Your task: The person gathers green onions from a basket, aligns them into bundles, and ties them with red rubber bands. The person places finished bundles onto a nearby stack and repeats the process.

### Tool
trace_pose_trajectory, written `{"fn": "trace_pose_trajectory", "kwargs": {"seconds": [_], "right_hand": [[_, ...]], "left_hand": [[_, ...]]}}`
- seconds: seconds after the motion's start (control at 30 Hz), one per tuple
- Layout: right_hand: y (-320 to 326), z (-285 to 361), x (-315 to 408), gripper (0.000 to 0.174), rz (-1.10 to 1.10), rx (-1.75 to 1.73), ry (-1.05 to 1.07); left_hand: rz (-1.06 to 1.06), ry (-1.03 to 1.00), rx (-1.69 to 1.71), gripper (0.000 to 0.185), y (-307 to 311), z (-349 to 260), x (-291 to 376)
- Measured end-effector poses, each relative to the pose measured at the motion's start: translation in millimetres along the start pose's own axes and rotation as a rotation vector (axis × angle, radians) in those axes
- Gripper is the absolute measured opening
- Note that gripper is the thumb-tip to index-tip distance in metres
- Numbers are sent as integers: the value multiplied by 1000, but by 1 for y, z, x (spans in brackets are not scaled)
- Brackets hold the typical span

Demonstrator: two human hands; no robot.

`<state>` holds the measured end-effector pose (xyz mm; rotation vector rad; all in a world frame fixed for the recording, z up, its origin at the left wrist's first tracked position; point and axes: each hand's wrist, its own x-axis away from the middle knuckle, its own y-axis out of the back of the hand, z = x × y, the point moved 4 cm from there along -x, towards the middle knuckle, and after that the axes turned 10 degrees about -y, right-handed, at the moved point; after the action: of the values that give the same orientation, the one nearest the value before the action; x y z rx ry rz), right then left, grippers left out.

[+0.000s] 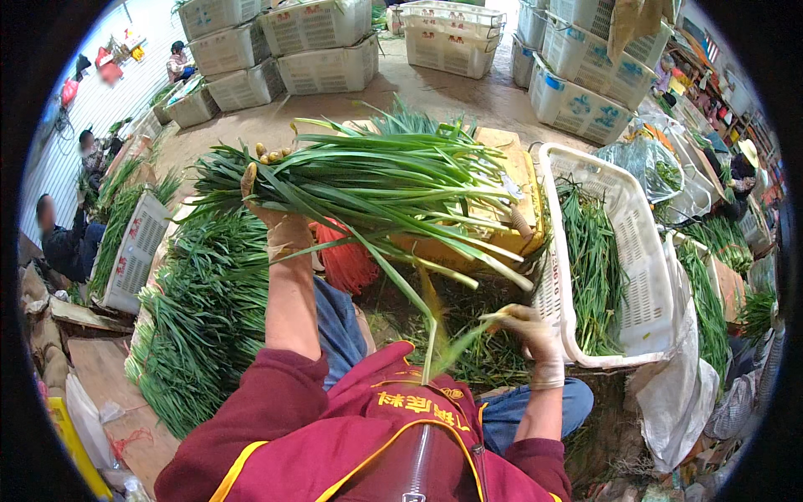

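Note:
My left hand (282, 223), in a worn glove, grips a thick bunch of long flat-leaved greens (376, 169) that look like garlic chives. The bunch lies sideways, leaf tips to the left and pale stem ends to the right, in front of a yellow box (536, 188) with a board on top. My right hand (533, 332), also gloved, is lower right near the white crate. Between its fingers is a blurred yellow-green leaf (461, 351). A single bent stalk (401, 282) hangs down from the bunch towards my apron (370, 439).
Tied bunches of greens (207, 307) are heaped at my left. A white plastic crate (640, 263) at my right holds loose greens (586, 270). Red string (345, 257) hangs below the bunch. Stacked crates (326, 56) stand ahead. Other people (69, 238) sit along both sides.

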<state>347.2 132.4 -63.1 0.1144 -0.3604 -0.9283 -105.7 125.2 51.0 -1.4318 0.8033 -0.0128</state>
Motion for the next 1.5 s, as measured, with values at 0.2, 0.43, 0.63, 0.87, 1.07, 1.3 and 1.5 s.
{"fn": "trace_pose_trajectory", "kwargs": {"seconds": [0.2,0.43,0.63,0.87,1.07,1.3,1.5], "right_hand": [[-74,62,1,64,497,-541,96],[-87,36,-5,25,221,-190,-248],[-3,-6,-13,42,-172,-271,-48],[-52,54,-58,38,-126,-796,73],[-5,-28,-20,20,-94,147,-303],[-43,14,9,52,106,-113,-182],[-105,-5,-5,17,26,133,32]], "left_hand": [[139,-7,38,37,-23,12,12],[118,53,64,38,-21,10,11],[125,13,127,42,-12,-8,16],[231,139,77,46,-30,30,33],[77,189,60,44,-14,2,15],[127,133,21,45,-12,-1,22],[153,124,-12,43,-11,1,20]]}}
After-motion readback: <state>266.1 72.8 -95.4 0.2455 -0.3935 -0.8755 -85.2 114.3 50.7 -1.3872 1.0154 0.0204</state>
